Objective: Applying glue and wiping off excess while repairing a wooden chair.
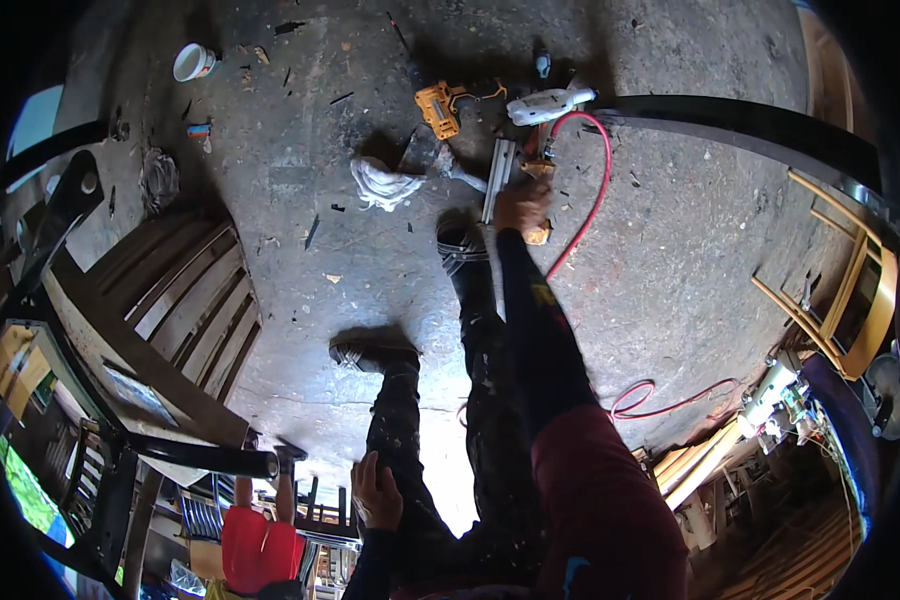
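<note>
My right hand reaches down to the floor. Its fingers are closed around what looks like an air nail gun, whose silver magazine and yellow parts show beside the hand; the grip itself is hidden. A red air hose curves round from it. Just beyond lie a whitish plastic bottle and a yellow cordless drill. Left of the tool are a white rag and a flat scraper-like tool. Near my left thigh, my left hand hangs with fingers outstretched, holding nothing.
A white tub lies on its side at the far left. Slatted wooden furniture stands on the left, black metal bars on the right. A person in red shorts is at lower left. More hose lies to the right.
</note>
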### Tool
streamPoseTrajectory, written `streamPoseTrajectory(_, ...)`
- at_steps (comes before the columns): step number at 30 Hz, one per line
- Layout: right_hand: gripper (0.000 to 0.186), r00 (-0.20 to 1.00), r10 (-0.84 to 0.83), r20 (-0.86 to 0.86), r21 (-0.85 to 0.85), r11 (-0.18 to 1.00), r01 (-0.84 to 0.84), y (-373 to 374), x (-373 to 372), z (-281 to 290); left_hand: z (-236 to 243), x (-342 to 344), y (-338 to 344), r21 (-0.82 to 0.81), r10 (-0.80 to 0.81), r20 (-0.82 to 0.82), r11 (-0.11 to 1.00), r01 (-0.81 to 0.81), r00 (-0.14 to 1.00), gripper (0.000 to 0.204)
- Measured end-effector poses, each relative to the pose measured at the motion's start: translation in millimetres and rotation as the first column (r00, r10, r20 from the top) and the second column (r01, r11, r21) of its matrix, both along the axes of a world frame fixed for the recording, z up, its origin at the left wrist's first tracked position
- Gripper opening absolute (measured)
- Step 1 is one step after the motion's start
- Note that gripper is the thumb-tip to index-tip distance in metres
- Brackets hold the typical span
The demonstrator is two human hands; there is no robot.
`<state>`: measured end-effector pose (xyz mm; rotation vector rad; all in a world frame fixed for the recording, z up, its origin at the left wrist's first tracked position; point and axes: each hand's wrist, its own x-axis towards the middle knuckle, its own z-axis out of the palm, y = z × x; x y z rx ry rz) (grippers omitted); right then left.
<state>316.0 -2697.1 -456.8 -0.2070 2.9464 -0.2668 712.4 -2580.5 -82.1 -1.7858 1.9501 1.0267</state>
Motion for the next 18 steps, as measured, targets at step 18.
streamPoseTrajectory(18,0.035,0.407,-0.035,0.913,-0.39,0.222,0.894,-18,149,11,-13,-22,-7,-0.002,-0.043,0.038,0.999,0.043,0.998,0.029)
